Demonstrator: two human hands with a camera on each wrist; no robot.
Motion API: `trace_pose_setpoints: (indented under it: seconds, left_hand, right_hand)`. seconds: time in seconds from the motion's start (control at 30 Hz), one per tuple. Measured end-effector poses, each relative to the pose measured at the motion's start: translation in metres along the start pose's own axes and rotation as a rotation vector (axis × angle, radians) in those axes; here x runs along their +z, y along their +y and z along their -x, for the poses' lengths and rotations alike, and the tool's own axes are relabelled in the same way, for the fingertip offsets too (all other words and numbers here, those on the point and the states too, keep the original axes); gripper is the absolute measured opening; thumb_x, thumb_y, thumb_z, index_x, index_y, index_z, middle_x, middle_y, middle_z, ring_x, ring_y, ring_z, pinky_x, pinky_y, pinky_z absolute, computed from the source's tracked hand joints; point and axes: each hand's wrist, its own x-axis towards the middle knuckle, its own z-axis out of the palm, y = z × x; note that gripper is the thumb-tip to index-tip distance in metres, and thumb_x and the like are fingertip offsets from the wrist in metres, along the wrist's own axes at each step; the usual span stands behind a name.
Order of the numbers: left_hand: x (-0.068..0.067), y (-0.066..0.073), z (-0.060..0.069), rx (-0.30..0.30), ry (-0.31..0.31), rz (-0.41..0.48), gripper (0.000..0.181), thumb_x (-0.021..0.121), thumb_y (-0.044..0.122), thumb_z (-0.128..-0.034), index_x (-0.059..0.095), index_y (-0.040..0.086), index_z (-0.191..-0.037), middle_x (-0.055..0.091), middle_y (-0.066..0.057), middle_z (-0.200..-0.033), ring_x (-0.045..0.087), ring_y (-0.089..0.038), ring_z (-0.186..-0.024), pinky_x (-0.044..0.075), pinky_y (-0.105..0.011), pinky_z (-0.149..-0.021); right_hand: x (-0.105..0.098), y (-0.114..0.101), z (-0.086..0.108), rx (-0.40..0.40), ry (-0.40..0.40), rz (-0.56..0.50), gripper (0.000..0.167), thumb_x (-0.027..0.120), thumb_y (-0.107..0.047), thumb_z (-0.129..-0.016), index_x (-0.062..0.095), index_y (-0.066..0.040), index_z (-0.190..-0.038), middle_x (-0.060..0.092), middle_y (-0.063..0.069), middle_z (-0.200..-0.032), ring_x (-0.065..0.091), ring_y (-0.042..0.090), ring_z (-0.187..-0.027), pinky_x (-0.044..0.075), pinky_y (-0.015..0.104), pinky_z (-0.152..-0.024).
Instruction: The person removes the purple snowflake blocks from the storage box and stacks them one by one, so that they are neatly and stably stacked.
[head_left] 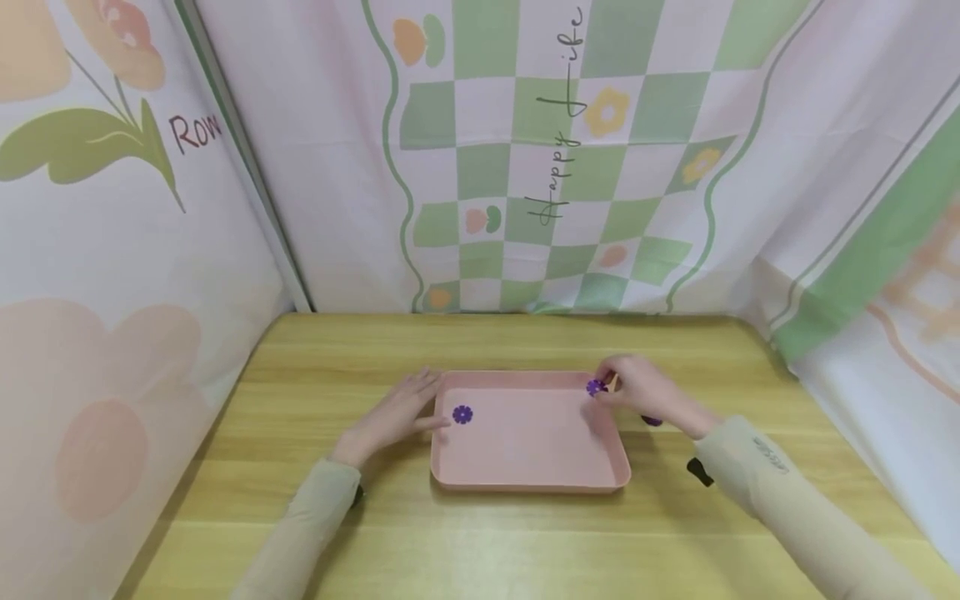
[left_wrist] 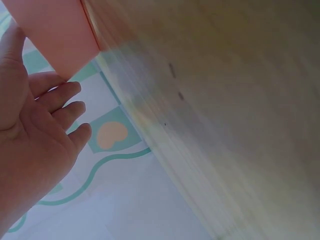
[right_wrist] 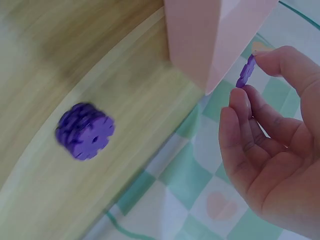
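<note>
A shallow pink tray [head_left: 531, 477] lies on the table between the hands. Inside it, near the left side, rests a purple snowflake-shaped plastic disc [head_left: 462, 414]. My left hand [head_left: 397, 412] touches the tray's left edge, fingers extended and thumb over the rim; the left wrist view shows its fingers against the pink wall [left_wrist: 60, 35]. Above the tray's far right corner, my right hand [head_left: 641, 390] pinches another purple snowflake disc [right_wrist: 246, 71] between thumb and fingertips. Beside the tray on the right stands a stack of purple snowflake discs [right_wrist: 86, 131], mostly hidden under the right hand in the head view.
The wooden table [head_left: 525, 542] extends around the tray. A patterned curtain [head_left: 555, 167] hangs behind its far edge, with more printed cloth [head_left: 112, 333] along the left and right sides. Part of a black wrist strap [head_left: 700, 472] shows by the right sleeve.
</note>
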Motion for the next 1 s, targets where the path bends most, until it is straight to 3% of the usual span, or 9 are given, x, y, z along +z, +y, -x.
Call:
trace_pose_setpoints:
  seconds: [0.3, 0.5, 1.0]
  left_hand:
    - [-0.001, 0.0, 0.001, -0.003, 0.015, -0.003, 0.081, 0.063, 0.043, -0.0941, 0.028, 0.001, -0.154, 0.029, -0.021, -0.161, 0.02, -0.038, -0.153, 0.015, -0.056, -0.127]
    - [-0.001, 0.0, 0.001, -0.009, 0.012, -0.004, 0.081, 0.062, 0.043, -0.0945, 0.028, 0.002, -0.155, 0.028, -0.021, -0.161, 0.02, -0.038, -0.153, 0.015, -0.056, -0.127]
    - [0.001, 0.0, 0.0, 0.003, 0.01, -0.009, 0.082, 0.062, 0.044, -0.0944, 0.027, 0.001, -0.154, 0.029, -0.022, -0.161, 0.02, -0.039, -0.153, 0.015, -0.057, -0.127]
  right_hand:
    - [-0.006, 0.018, 0.012, 0.032, 0.041, 0.034, 0.02, 0.08, -0.016, -0.079, 0.07, -0.001, -0.089, 0.073, 0.009, -0.082, 0.061, 0.009, -0.066, 0.052, 0.021, -0.057]
    - [-0.006, 0.031, 0.021, 0.039, 0.063, 0.054, 0.017, 0.08, -0.011, -0.078, 0.07, 0.0, -0.087, 0.073, 0.009, -0.08, 0.066, 0.016, -0.07, 0.055, 0.025, -0.061]
    - [-0.003, 0.056, 0.042, 0.134, 0.031, 0.022, 0.021, 0.079, -0.014, -0.08, 0.068, 0.002, -0.088, 0.073, 0.012, -0.083, 0.068, 0.018, -0.071, 0.061, 0.034, -0.065]
